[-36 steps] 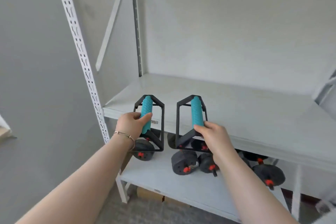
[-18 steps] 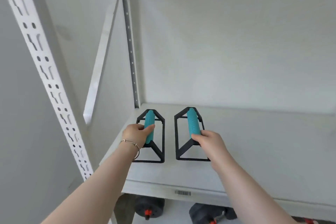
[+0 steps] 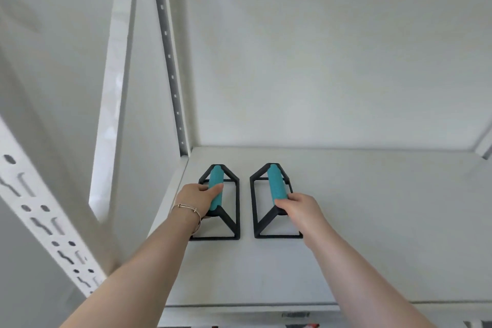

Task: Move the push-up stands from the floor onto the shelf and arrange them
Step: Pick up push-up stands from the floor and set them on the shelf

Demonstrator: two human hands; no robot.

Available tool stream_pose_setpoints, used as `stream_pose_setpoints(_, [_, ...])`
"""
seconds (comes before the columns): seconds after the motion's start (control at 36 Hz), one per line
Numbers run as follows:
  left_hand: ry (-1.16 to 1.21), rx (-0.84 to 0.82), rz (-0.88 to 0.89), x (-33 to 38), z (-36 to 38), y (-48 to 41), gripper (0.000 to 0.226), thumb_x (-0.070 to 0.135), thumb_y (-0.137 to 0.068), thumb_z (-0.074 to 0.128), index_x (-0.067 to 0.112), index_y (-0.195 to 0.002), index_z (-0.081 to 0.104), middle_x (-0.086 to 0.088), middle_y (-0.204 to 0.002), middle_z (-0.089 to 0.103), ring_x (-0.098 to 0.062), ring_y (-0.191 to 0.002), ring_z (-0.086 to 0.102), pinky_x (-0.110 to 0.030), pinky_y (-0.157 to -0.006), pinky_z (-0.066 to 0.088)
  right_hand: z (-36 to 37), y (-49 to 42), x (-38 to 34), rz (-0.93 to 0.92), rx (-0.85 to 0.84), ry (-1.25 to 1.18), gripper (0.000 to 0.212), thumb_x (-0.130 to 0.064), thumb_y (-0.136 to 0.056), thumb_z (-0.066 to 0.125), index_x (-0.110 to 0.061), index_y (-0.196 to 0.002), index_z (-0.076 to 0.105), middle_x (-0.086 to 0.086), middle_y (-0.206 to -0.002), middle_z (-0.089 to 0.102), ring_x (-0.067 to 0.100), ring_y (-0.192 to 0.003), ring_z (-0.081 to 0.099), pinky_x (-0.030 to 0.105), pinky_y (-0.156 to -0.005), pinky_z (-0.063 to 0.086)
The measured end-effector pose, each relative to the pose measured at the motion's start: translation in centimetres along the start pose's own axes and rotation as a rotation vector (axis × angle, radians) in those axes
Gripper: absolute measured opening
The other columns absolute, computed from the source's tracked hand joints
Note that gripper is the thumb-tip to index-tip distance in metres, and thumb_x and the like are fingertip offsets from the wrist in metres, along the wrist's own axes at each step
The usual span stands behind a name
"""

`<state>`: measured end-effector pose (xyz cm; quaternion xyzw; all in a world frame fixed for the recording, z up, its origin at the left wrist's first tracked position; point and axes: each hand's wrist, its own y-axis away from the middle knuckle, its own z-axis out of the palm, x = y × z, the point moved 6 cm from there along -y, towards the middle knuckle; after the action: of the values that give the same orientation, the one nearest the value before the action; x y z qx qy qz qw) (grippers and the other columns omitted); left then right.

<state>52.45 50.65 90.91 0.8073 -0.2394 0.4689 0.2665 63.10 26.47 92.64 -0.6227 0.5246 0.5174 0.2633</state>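
Observation:
Two push-up stands with black triangular frames and teal grips sit side by side on the white shelf (image 3: 372, 208), near its back left corner. My left hand (image 3: 195, 198) is wrapped around the teal grip of the left stand (image 3: 216, 181). My right hand (image 3: 300, 208) grips the near end of the right stand (image 3: 275, 184). Both frames rest flat on the shelf board, parallel, with a narrow gap between them.
A perforated white upright (image 3: 48, 221) stands at the front left and a grey slotted upright (image 3: 170, 61) at the back left corner. A diagonal white brace (image 3: 114, 88) crosses the left side. The white wall closes the back. The shelf's front edge (image 3: 253, 306) runs below my arms.
Both stands went from the shelf's front edge, held above the lower shelf, to deeper on the shelf board near the back left. My view moved closer and higher; the dumbbells below dropped out of sight.

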Motion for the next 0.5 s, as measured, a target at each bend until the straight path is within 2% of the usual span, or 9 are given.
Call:
stream_pose_setpoints(0.06, [0.003, 0.002, 0.004, 0.0, 0.2, -0.2, 0.037, 0.046, -0.078, 0.074, 0.009, -0.072, 0.071, -0.007, -0.068, 0.064, -0.023, -0.06, 0.059, -0.035, -0.06, 0.061, 0.1, -0.2, 0.2, -0.001, -0.002, 0.004, 0.024, -0.014, -0.083, 0.065, -0.014, -0.062, 0.053, -0.015, -0.036, 0.041, 0.013, -0.051, 0.036, 0.027, -0.052, 0.022])
stream_pose_setpoints(0.14, [0.001, -0.014, 0.013, 0.1, 0.3, -0.3, 0.033, 0.042, -0.081, 0.073, 0.01, -0.073, 0.068, -0.006, -0.067, 0.062, -0.018, -0.057, 0.057, -0.021, -0.042, 0.047, 0.3, -0.4, 0.3, -0.01, -0.01, 0.022, 0.018, -0.016, -0.083, 0.065, -0.013, -0.067, 0.058, -0.008, -0.05, 0.05, 0.015, -0.053, 0.037, 0.028, -0.052, 0.023])
stream_pose_setpoints(0.25, [-0.065, -0.002, 0.021, 0.4, 0.2, 0.1, 0.036, 0.045, -0.082, 0.07, 0.009, -0.075, 0.07, -0.007, -0.069, 0.062, -0.023, -0.061, 0.058, -0.029, -0.056, 0.053, 0.4, -0.4, 0.3, -0.021, -0.027, 0.07, 0.014, -0.02, -0.083, 0.064, -0.013, -0.071, 0.063, -0.002, -0.065, 0.062, 0.017, -0.059, 0.042, 0.029, -0.055, 0.027])
stream_pose_setpoints(0.31, [-0.151, 0.031, 0.055, 0.9, 0.2, 0.7, 0.038, 0.045, -0.086, 0.065, 0.008, -0.079, 0.068, -0.004, -0.067, 0.059, -0.021, -0.062, 0.054, -0.027, -0.054, 0.042, 0.4, -0.3, 0.3, -0.057, -0.025, 0.135, 0.016, -0.025, -0.083, 0.063, -0.012, -0.074, 0.064, -0.001, -0.07, 0.066, 0.019, -0.06, 0.045, 0.03, -0.057, 0.03])
stream_pose_setpoints(0.36, [-0.237, 0.079, 0.105, 1.4, 0.3, 1.8, 0.031, 0.042, -0.089, 0.06, 0.011, -0.085, 0.061, -0.001, -0.071, 0.059, -0.018, -0.064, 0.055, -0.026, -0.052, 0.036, 0.1, -0.1, 0.3, -0.118, 0.007, 0.224, 0.024, -0.032, -0.085, 0.064, -0.009, -0.09, 0.068, 0.0, -0.084, 0.071, 0.022, -0.07, 0.056, 0.03, -0.061, 0.037])
stream_pose_setpoints(0.44, [-0.383, 0.151, 0.198, 1.9, 0.9, 3.6, 0.038, 0.044, -0.09, 0.056, 0.011, -0.109, 0.056, -0.009, -0.098, 0.062, -0.024, -0.083, 0.059, -0.032, -0.064, 0.047, -0.8, 0.4, 1.0, -0.191, 0.074, 0.312, 0.043, -0.04, -0.088, 0.063, -0.013, -0.121, 0.061, -0.001, -0.108, 0.066, 0.022, -0.1, 0.062, 0.028, -0.076, 0.041])
stream_pose_setpoints(0.5, [-0.463, 0.192, 0.244, 1.8, 1.5, 4.8, 0.056, 0.045, -0.092, 0.054, 0.01, -0.133, 0.045, -0.013, -0.122, 0.054, -0.03, -0.105, 0.054, -0.041, -0.084, 0.05, -1.6, 1.2, 1.6, -0.269, 0.117, 0.341, 0.047, -0.041, -0.089, 0.063, -0.012, -0.126, 0.058, 0.002, -0.117, 0.063, 0.022, -0.111, 0.058, 0.028, -0.082, 0.042])
